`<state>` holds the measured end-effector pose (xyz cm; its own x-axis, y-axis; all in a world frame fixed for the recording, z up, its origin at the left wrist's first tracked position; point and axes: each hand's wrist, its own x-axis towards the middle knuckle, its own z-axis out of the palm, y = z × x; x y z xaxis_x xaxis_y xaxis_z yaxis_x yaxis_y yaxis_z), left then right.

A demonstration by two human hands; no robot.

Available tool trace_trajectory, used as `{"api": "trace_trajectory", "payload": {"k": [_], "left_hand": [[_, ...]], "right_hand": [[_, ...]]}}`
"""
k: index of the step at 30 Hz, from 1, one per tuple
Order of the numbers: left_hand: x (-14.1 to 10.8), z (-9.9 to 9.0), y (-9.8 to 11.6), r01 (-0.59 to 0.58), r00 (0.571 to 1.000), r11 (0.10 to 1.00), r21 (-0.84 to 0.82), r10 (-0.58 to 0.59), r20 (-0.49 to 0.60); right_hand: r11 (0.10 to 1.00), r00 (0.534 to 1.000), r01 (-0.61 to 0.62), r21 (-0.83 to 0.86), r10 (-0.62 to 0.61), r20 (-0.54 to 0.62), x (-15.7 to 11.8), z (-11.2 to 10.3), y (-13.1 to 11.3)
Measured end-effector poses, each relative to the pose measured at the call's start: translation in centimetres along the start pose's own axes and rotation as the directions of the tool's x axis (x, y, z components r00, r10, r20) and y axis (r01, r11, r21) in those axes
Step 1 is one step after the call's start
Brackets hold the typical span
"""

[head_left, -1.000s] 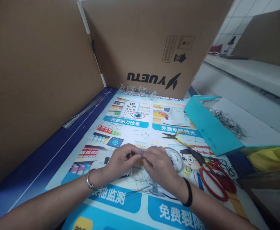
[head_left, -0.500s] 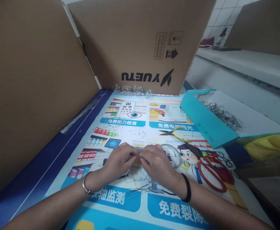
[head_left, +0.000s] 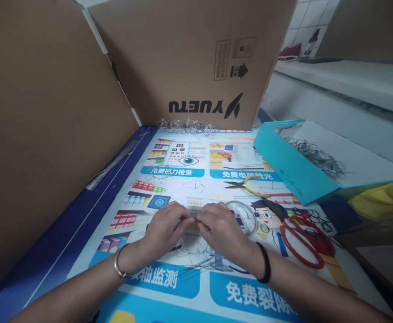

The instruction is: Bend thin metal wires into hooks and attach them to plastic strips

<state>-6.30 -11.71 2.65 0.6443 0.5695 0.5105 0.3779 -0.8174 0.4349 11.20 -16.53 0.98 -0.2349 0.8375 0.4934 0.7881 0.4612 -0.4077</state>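
Note:
My left hand and my right hand meet over the printed poster, fingertips pinched and almost touching. What lies between them is too small and too hidden to make out. Just beneath the hands are thin curved wires, and several straight wire lengths lie nearer to me. A ring of coiled wire is right of my right hand. Beyond it rest yellow-handled pliers and large red-handled scissors. A few bent wire pieces lie past my fingers.
Tall cardboard panels stand at the left and back. A pile of clear and wiry bits lies along the back panel. At right, a turquoise box holds a tangle of wire pieces. Long thin strips lie at left.
The camera view has shifted slightly. My hands stay pinched together in nearly the same place, with only very small finger movement.

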Motion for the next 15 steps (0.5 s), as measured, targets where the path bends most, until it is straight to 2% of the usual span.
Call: {"api": "trace_trajectory", "payload": {"k": [8,15], "left_hand": [[-1.06,0.86,-0.24,-0.219,0.973,0.967,0.128,0.227,-0.05],[-1.03,0.39,-0.54,-0.386,0.921,0.905,0.178,0.39,0.016]], "right_hand": [[0.995,0.997,-0.07,0.077,0.067,0.037,0.07,0.19,-0.11],[0.993,0.994,-0.082,0.087,0.076,0.074,0.14,-0.02,-0.29]]}}
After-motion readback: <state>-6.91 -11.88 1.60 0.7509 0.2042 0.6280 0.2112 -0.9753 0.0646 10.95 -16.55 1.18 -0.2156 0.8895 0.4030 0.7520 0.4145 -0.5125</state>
